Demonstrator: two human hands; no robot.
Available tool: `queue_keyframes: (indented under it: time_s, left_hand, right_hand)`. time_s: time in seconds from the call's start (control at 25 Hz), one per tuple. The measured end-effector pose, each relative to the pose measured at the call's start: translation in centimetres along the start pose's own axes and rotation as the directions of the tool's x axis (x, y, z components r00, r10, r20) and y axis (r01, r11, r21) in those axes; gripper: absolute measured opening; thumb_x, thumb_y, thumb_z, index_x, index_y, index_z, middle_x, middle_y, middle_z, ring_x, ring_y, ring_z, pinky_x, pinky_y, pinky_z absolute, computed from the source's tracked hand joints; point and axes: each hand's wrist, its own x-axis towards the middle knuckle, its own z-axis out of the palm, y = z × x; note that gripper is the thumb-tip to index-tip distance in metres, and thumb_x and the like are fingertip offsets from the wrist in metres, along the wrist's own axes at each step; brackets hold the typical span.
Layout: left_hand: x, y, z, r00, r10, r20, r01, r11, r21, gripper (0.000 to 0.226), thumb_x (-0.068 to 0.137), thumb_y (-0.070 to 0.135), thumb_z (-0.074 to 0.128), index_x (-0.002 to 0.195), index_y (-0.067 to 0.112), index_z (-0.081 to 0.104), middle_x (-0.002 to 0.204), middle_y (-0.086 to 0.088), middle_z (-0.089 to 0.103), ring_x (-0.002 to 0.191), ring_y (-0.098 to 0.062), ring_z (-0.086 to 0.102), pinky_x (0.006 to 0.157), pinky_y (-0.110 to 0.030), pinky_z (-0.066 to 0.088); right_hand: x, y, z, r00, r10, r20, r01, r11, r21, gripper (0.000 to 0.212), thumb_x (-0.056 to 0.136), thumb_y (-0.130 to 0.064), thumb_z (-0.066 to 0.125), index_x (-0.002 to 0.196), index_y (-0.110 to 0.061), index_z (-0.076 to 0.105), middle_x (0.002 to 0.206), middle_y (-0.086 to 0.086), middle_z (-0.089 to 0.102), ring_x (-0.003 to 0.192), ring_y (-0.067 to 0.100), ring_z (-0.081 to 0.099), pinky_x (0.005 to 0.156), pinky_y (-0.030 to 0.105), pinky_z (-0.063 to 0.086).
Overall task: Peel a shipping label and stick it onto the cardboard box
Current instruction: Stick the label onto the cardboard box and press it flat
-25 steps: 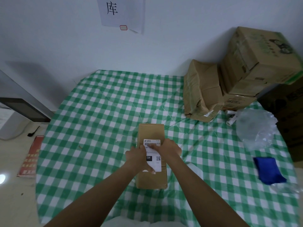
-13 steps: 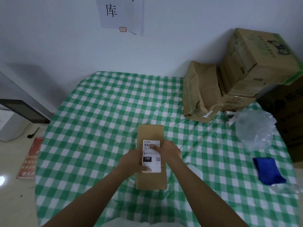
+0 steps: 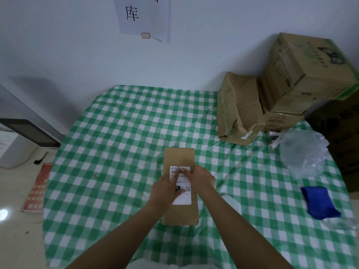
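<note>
Head view. The cardboard box [image 3: 179, 183] lies flat near the middle of the counter [image 3: 116, 152], which is covered with a green-and-white checked cloth. The box's long axis runs away from the person. The shipping label [image 3: 182, 186] lies on the top face of the box, in the half nearer the person, with its long side along the box. A barcode, printed text and a small QR code are visible on it.

The left hand [image 3: 165, 190] rests on the left part of the label. Its fingers [image 3: 179, 191] are extended and lie flat on the label face; they enclose nothing. The right hand [image 3: 202, 178] rests at the right edge of the box. Its fingers [image 3: 184, 171] reach across the upper part of the label and lie flat on it; they likewise grip nothing. Both forearms enter from the bottom edge of the frame.

Other items on the counter:
- A dented carton [image 3: 239, 111] leans at the far right.
- Stacked cartons [image 3: 303, 78] stand just beside it, against the wall.
- A clear plastic bag [image 3: 303, 152] lies near the cartons, at the right edge.
- A blue cloth [image 3: 318, 202] lies nearer the person, well apart from the box.

A white paper sign [image 3: 143, 16] hangs on the wall above the counter.
</note>
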Motion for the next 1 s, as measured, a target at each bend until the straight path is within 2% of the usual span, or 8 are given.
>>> queue_keyframes:
  time_s: [0.16, 0.28, 0.4, 0.56, 0.76, 0.92, 1.0]
  left_hand:
    - [0.5, 0.4, 0.51, 0.999, -0.039, -0.004, 0.039, 0.999, 0.007, 0.084, 0.091, 0.063, 0.039, 0.154, 0.025, -0.003, 0.13, -0.012, 0.056, 0.105, -0.024, 0.058, 0.08, -0.033, 0.048]
    - [0.64, 0.75, 0.19, 0.997, -0.071, -0.003, 0.072, 0.997, 0.011, 0.091, 0.089, 0.065, 0.042, 0.154, 0.021, -0.003, 0.115, -0.01, 0.064, 0.095, -0.021, 0.061, 0.072, -0.03, 0.047]
    - [0.74, 0.82, -0.11, 0.993, -0.114, 0.01, 0.115, 0.992, -0.048, 0.1, 0.087, 0.064, 0.049, 0.154, 0.014, -0.006, 0.115, -0.007, 0.065, 0.086, -0.017, 0.061, 0.062, -0.025, 0.04]
    - [0.73, 0.52, 0.21, 0.994, -0.107, 0.012, 0.107, 0.992, -0.059, 0.105, 0.085, 0.066, 0.048, 0.152, 0.007, -0.008, 0.128, -0.007, 0.059, 0.091, -0.018, 0.061, 0.066, -0.028, 0.048]
    - [0.21, 0.63, 0.35, 0.989, -0.149, 0.001, 0.148, 0.982, -0.116, 0.11, 0.084, 0.066, 0.049, 0.15, 0.002, -0.012, 0.118, -0.011, 0.061, 0.099, -0.021, 0.059, 0.078, -0.031, 0.052]
    - [0.25, 0.76, 0.07, 0.991, -0.136, 0.009, 0.136, 0.988, -0.069, 0.109, 0.086, 0.065, 0.049, 0.15, 0.001, -0.012, 0.118, -0.009, 0.062, 0.098, -0.02, 0.06, 0.077, -0.031, 0.052]
    - [0.32, 0.79, 0.12, 0.991, -0.135, 0.017, 0.135, 0.99, -0.03, 0.107, 0.087, 0.065, 0.047, 0.151, 0.003, -0.011, 0.128, -0.009, 0.058, 0.1, -0.021, 0.059, 0.076, -0.03, 0.049]
  right_hand:
    - [0.12, -0.43, 0.32, 0.999, 0.033, -0.019, -0.034, 0.999, -0.019, 0.071, 0.082, -0.078, 0.038, 0.1, -0.015, 0.065, 0.099, 0.006, 0.069, 0.091, 0.024, 0.066, 0.076, 0.034, 0.054]
    - [0.15, -0.55, 0.46, 0.999, 0.022, -0.033, -0.023, 1.0, -0.021, 0.069, 0.084, -0.076, 0.037, 0.099, -0.015, 0.066, 0.097, 0.006, 0.069, 0.089, 0.024, 0.067, 0.073, 0.033, 0.054]
    - [0.15, -0.41, 0.43, 0.999, 0.026, -0.022, -0.026, 1.0, -0.003, 0.065, 0.088, -0.071, 0.036, 0.099, -0.014, 0.065, 0.098, 0.006, 0.068, 0.089, 0.024, 0.066, 0.075, 0.035, 0.054]
    - [0.28, -0.36, 0.16, 0.998, 0.059, 0.006, -0.059, 0.998, 0.027, 0.064, 0.092, -0.068, 0.032, 0.102, -0.013, 0.063, 0.098, 0.007, 0.069, 0.089, 0.024, 0.066, 0.074, 0.034, 0.051]
    - [0.31, -0.09, 0.2, 0.999, 0.051, 0.0, -0.051, 0.994, 0.101, 0.06, 0.096, -0.061, 0.031, 0.103, -0.011, 0.064, 0.102, 0.008, 0.069, 0.094, 0.025, 0.066, 0.081, 0.037, 0.052]
    - [0.2, -0.07, 0.01, 0.999, 0.04, -0.015, -0.038, 0.993, 0.108, 0.057, 0.1, -0.054, 0.028, 0.105, -0.01, 0.064, 0.106, 0.01, 0.069, 0.098, 0.027, 0.065, 0.081, 0.037, 0.049]
    - [0.16, -0.09, 0.08, 0.999, 0.033, -0.013, -0.032, 0.995, 0.094, 0.057, 0.099, -0.055, 0.028, 0.105, -0.011, 0.064, 0.106, 0.01, 0.069, 0.098, 0.026, 0.065, 0.081, 0.037, 0.05]
